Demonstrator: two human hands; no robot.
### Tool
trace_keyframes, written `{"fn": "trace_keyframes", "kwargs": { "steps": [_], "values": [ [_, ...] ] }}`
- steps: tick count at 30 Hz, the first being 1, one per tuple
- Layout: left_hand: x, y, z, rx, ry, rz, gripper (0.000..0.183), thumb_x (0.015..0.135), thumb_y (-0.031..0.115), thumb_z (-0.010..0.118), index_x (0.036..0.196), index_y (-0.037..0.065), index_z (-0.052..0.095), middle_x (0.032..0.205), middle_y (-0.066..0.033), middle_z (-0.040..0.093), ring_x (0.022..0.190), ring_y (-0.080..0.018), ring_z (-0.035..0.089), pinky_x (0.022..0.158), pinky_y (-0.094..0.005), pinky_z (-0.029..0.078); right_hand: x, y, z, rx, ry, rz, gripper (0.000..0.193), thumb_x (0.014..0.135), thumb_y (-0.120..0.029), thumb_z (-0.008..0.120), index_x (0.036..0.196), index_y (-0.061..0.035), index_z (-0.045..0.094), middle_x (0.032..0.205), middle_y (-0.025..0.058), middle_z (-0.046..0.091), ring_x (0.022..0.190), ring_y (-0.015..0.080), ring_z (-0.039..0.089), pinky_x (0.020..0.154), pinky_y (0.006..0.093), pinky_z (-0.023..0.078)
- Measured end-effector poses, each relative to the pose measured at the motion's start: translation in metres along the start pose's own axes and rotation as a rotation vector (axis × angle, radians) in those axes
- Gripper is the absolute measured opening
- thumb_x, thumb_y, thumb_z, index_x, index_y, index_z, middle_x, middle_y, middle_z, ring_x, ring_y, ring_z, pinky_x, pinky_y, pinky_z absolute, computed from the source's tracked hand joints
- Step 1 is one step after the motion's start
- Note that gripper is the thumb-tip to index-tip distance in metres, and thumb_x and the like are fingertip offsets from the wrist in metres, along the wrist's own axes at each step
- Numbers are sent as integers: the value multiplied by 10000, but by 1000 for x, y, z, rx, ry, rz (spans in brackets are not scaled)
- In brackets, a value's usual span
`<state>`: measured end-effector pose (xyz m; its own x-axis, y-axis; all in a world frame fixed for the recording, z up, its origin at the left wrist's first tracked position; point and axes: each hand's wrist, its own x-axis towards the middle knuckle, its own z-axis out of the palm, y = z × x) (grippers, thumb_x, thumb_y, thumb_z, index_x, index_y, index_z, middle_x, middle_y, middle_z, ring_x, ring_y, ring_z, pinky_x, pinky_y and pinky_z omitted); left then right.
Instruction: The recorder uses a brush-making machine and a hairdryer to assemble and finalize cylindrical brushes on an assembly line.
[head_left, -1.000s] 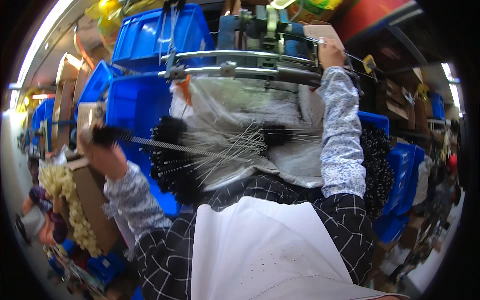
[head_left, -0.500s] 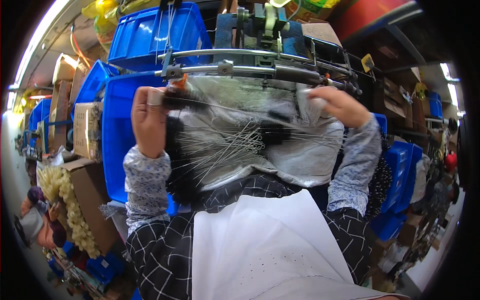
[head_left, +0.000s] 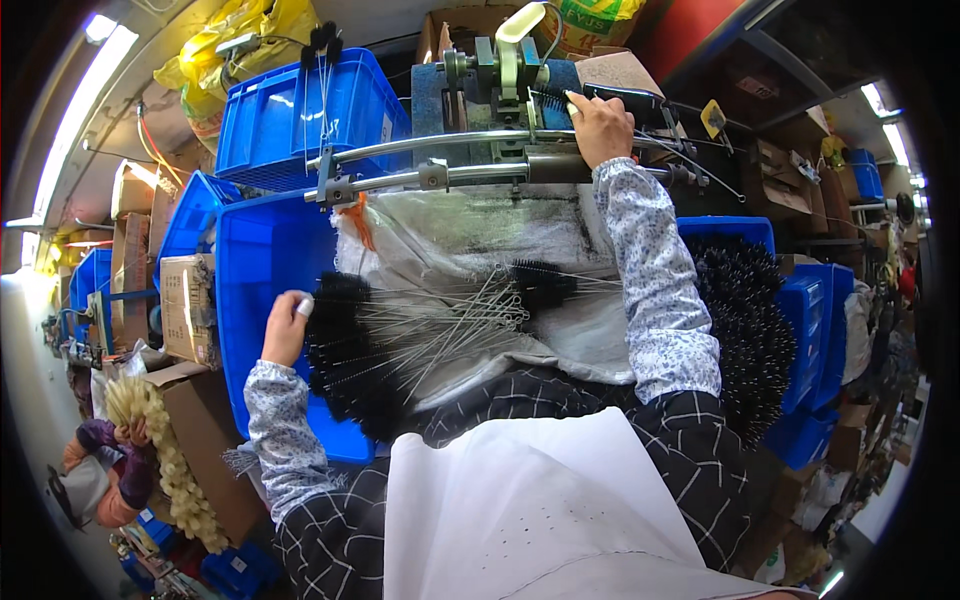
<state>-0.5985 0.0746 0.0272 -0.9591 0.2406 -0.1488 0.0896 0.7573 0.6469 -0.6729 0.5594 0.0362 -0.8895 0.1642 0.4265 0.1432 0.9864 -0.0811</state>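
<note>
While the right hand [head_left: 603,130] has risen to the machine [head_left: 508,82], pinching a brush [head_left: 549,98], the left hand [head_left: 284,332] curls, hold unclear.

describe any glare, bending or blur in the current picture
Head view: ceiling light glares at upper left, lower metal bar gleams; head view: fisheye bending toward the rim, black corners; head view: left hand and right hand look fairly sharp.

I have a crate [head_left: 262,245] beneath my left hand [head_left: 287,330], brushes [head_left: 338,345] just to its right across the cloth [head_left: 425,235], the machine [head_left: 485,100] left of my right hand [head_left: 603,130], and a brush heap [head_left: 742,325] nearer me, right of that hand.
</note>
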Motion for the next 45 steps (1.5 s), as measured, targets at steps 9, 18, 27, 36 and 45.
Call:
{"fn": "trace_keyframes", "kwargs": {
  "steps": [9,18,27,36,45],
  "values": [
    [-2,-7,13,-180,43,-110,122,811,114,527,878,14,505,753,13,482,689,-69,419,630,-201,363,7,3,6,50,-115,69,229,792,-245,497,1001,-224,590,783,-2,584,801,184,479,717,343,349],
    [9,-24,-1,-515,294,-233,170,870,229,439,866,68,493,700,17,494,626,-58,452,577,-195,376,25,16,34,58,-138,-12,348,815,-55,398,1071,-235,551,989,-2,567,1012,199,426,889,372,258],
    [-5,-5,-71,-980,897,48,240,860,196,450,1030,28,451,930,-79,551,827,-162,555,689,-232,465,11,25,27,-101,-75,111,444,768,-301,511,1150,-84,454,1140,92,410,1098,281,293,869,427,247],
    [-20,20,-91,-931,1021,220,252,855,149,442,1065,13,471,1009,-99,540,905,-193,543,775,-283,464,2,13,31,153,-62,256,327,760,-160,532,1081,-101,533,1055,70,539,969,216,503,782,398,379],
    [-37,13,-100,-1080,1015,260,247,853,111,438,1068,-8,458,992,-129,548,896,-221,553,803,-320,465,3,-4,34,183,-27,236,332,745,-137,534,1073,-90,539,1020,70,550,945,218,512,779,392,374]
  ]
}}
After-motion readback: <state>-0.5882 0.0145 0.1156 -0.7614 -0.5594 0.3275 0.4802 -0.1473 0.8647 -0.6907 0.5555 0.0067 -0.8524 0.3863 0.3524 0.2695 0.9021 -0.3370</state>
